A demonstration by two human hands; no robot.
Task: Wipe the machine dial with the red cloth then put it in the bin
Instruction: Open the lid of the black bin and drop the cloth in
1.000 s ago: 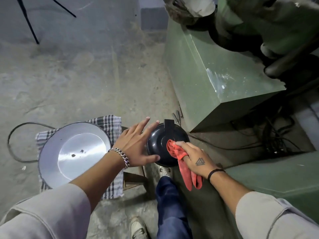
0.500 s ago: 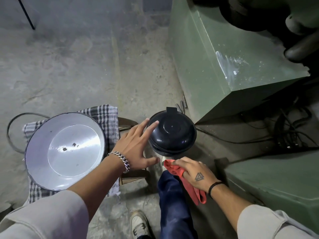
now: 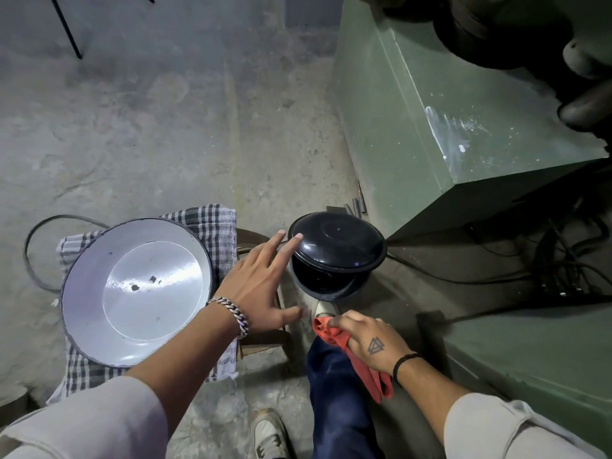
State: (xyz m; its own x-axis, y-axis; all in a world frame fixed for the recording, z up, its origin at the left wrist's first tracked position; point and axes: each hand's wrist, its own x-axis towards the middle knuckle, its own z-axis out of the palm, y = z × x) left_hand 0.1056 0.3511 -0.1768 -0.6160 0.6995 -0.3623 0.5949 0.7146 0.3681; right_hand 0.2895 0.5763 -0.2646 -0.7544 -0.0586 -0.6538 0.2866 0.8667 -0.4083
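A small black pedal bin (image 3: 331, 286) stands on the floor with its domed lid (image 3: 337, 241) tilted up a little, a dark gap showing at the front. My foot (image 3: 323, 309) rests at its base. My right hand (image 3: 371, 342) holds the red cloth (image 3: 361, 362) just in front of and below the bin, above my blue trouser leg. My left hand (image 3: 261, 286) hovers with fingers spread, two fingertips touching the lid's left edge. No dial is visible.
A white enamel basin (image 3: 99, 313) sits on a checked cloth (image 3: 212, 223) over a low stool to the left. The green machine body (image 3: 430, 127) fills the right side, with cables (image 3: 496, 276) on the floor beside it. A black cable loops at far left.
My right hand drew the red cloth off the bin lid and down toward my leg. The lid has lifted, opening a gap. My left hand stayed at the lid's left side.
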